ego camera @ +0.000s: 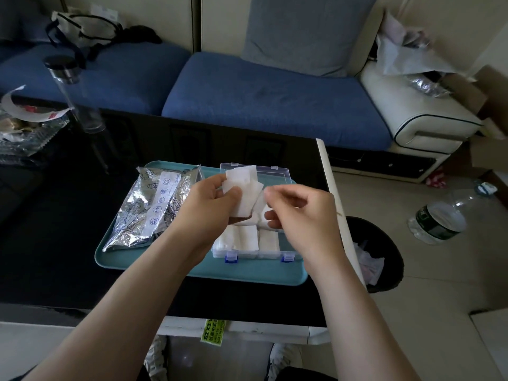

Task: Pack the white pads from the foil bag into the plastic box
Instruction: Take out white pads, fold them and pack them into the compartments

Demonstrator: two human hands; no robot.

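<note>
Two bare forearms reach in from the bottom edge and meet over a teal tray that sits on the black surface. The left hand is curled round a loose fan of white pads, thumb on top and fingers beneath, holding them above the back half of the plastic box. The right hand is just beside it, fingers bent, with the tips of forefinger and thumb at the right edge of the fan. Whether they actually pinch a pad cannot be told.

The box is clear with two blue latches on its front wall, and its lid is open at the back. It stands on the right part of the tray. Inside, the front compartments already hold packed stacks of the same white squares, lying flat side by side.

The foil bag lies crumpled on the left part of the tray, near the box but apart from it, with a white printed strip down its face.

Beyond the surface is a blue sofa. A black waste bin stands on the floor at the right edge of the surface, and a large water bottle lies farther right.
</note>
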